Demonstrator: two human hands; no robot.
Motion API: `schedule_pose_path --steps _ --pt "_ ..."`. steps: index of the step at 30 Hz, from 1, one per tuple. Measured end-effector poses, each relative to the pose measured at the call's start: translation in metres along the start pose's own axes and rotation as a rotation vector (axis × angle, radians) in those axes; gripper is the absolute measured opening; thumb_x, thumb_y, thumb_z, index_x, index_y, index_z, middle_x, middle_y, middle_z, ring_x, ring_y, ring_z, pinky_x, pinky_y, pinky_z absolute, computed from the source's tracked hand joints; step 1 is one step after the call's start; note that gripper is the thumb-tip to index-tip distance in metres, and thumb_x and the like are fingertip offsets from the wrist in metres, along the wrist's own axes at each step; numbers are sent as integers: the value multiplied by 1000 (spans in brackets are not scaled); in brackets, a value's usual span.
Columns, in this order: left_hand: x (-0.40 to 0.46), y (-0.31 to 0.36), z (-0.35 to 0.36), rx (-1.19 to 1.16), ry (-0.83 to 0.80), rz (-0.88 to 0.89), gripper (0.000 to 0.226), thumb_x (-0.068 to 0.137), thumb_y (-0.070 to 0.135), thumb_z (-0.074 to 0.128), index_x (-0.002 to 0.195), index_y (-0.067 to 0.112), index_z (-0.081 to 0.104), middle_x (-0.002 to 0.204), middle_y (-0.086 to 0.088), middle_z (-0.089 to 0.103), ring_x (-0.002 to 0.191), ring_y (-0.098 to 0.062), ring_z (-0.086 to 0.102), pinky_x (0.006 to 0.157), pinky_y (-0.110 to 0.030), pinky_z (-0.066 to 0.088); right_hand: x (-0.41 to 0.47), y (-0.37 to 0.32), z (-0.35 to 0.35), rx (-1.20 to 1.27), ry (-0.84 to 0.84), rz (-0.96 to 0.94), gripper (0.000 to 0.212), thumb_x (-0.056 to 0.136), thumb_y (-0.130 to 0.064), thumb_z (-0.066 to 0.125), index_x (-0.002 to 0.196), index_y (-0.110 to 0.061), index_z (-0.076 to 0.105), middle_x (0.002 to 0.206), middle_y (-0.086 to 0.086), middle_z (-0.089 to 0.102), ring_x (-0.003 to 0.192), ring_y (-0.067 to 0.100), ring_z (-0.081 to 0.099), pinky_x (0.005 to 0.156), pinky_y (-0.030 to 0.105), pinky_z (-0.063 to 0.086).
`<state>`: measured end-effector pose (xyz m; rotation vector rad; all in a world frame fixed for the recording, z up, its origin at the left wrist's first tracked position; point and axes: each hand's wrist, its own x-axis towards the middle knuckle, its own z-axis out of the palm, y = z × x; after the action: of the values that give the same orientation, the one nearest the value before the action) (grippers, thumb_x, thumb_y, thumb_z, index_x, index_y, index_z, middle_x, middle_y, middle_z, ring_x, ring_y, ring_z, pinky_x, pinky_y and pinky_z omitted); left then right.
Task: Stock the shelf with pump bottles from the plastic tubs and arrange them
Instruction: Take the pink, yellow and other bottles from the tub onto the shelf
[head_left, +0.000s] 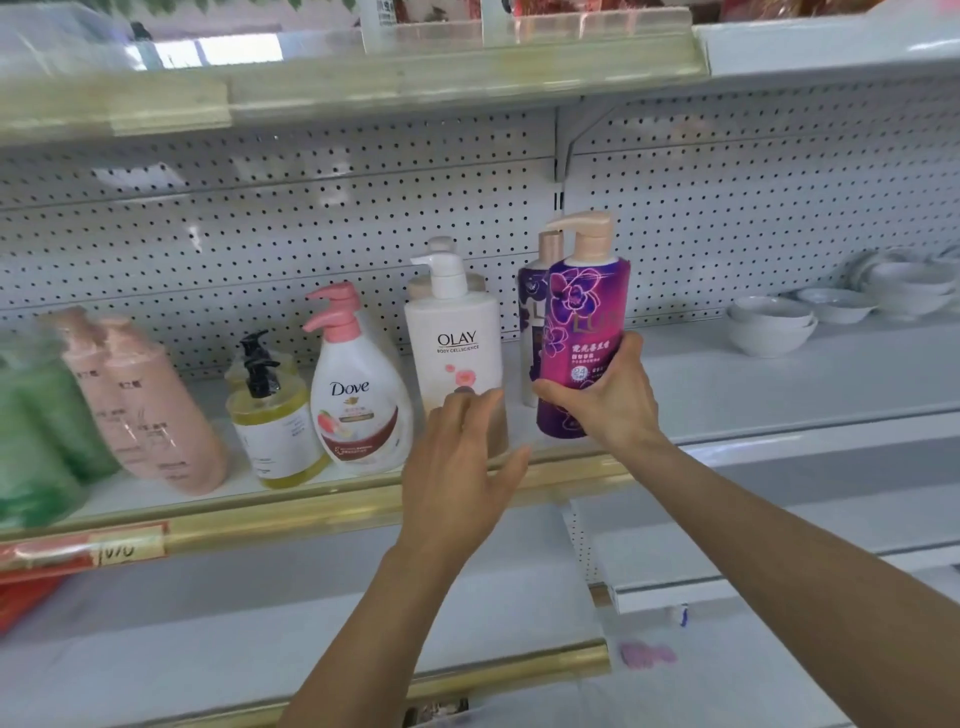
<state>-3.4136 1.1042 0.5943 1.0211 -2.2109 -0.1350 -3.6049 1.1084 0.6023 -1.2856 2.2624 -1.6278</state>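
head view: right hand (610, 397) grips purple bottle (584, 332); left hand (460, 457), fingers spread, fronts olay bottle (454, 343).

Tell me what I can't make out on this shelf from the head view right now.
- Second purple bottle: mostly hidden behind the purple bottle the right hand holds.
- Olay bottle base: covered by the left hand.
- Green bottles: blurred, cut by the left edge.
- Plastic tubs: out of frame.

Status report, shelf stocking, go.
Right hand grips purple Lux bottle, at shelf front beside Olay bottle. Left hand open, fingers at Olay's base. Second purple bottle stands right behind.
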Motion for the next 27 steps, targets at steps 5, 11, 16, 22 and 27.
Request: schedule_pose_path --steps 5,11,16,22,27 --pt "-10 -5 6 42 -55 -11 52 89 45 60 136 26 47 127 7 49 115 -16 50 81 -32 47 13 17 16 -31 -5 54 93 52 -51 88 120 -18 34 110 -3 58 98 20 61 78 36 50" --pt "-20 -13 14 48 -71 -27 46 89 44 63 129 25 52 124 7 54 111 -16 54 71 -31 47 13 29 31 -73 -5 90 95 52 -56 87 120 -18 34 110 -1 57 98 21 60 75 33 47" --pt "-22 -17 17 36 -89 -28 46 89 44 62 130 26 50 128 8 51 114 -15 52 74 -31 48 11 32 35 -116 22 75 98 52 -61 85 123 -18 33 113 0 56 100 22 60 78 38 51" --pt "-22 -26 15 44 -118 -27 50 91 47 57 136 29 44 135 11 46 119 -13 48 79 -31 47 10 33 34 -53 -32 84 99 56 -53 88 129 -17 31 122 3 54 109 22 59 87 42 54" --pt "-22 -39 3 44 -103 -13 55 92 46 57 141 28 42 133 8 48 121 -14 47 86 -32 46 0 25 26 -45 -30 92 90 68 -45 82 135 -15 30 127 9 49 117 27 52 94 44 50"
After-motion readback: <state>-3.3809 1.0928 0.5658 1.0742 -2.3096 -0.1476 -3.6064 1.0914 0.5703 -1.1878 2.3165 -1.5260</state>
